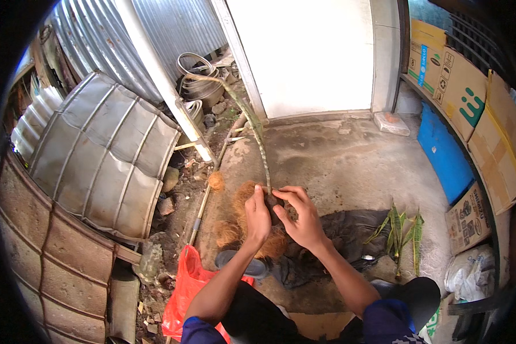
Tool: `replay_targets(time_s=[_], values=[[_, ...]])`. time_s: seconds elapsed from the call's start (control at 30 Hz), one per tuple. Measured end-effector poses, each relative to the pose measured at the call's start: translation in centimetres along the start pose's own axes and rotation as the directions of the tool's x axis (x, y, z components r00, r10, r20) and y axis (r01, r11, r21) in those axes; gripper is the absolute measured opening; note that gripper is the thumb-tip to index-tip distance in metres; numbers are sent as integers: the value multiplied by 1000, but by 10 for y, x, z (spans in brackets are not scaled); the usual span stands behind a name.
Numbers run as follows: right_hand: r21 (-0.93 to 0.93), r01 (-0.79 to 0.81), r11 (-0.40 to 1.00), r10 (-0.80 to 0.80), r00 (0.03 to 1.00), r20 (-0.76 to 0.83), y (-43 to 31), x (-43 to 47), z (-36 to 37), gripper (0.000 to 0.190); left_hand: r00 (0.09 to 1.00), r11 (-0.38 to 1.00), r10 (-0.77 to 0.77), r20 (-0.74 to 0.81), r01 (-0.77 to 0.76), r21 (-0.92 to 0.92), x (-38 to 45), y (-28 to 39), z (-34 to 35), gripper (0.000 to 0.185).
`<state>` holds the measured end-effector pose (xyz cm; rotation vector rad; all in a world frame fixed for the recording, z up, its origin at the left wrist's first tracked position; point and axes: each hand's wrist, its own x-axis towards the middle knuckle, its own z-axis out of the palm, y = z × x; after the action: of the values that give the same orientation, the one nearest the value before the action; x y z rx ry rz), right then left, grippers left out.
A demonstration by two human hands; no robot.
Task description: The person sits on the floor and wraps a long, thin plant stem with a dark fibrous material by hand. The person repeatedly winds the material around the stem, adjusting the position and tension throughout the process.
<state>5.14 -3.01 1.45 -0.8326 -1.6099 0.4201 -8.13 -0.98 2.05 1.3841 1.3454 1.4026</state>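
Note:
A long, mottled green leaf (256, 124), looking like a snake plant's, rises from a dark ball of soil or roots (273, 207) and bends over to the upper left. My left hand (258, 217) grips the ball from its left side, thumb up near the leaf base. On the other side, my right hand (300, 218) has its thumb and fingers against the ball. Beneath the hands lie tufts of brown coconut fibre (228, 233), partly hidden by my left hand. A black plastic sheet (348, 228) is spread on the concrete below my right forearm.
More snake plants (397, 236) lie to the right. A red plastic bag (182, 284) and a grey oval object (256, 268) sit near my left arm. One small fibre ball (216, 181) rests by a pipe (201, 206). Cardboard boxes (460, 86) line the right.

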Motion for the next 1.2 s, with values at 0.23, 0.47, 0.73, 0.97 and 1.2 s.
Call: replay_targets(time_s=[0.23, 0.47, 0.73, 0.97, 1.2], values=[[-41, 16, 999, -15, 999, 28, 3, 2, -1, 23, 999, 998, 35, -3, -35, -56, -1, 9, 4, 58], [3, -42, 999, 42, 998, 55, -5, 4, -3, 24, 993, 988, 113, 14, -111, -105, -2, 12, 3, 63], [96, -195, 976, 173, 964, 199, 0, 16, -16, 45, 969, 875, -163, 183, 228, -427, 9, -14, 5, 75], [309, -446, 840, 360, 884, 298, 4, 16, -22, 57, 985, 929, -105, 138, 146, -341, 7, 1, 9, 66], [445, -429, 786, 314, 897, 311, 1, 13, -17, 59, 953, 720, -209, 217, 300, -626, 0, 29, 4, 57]])
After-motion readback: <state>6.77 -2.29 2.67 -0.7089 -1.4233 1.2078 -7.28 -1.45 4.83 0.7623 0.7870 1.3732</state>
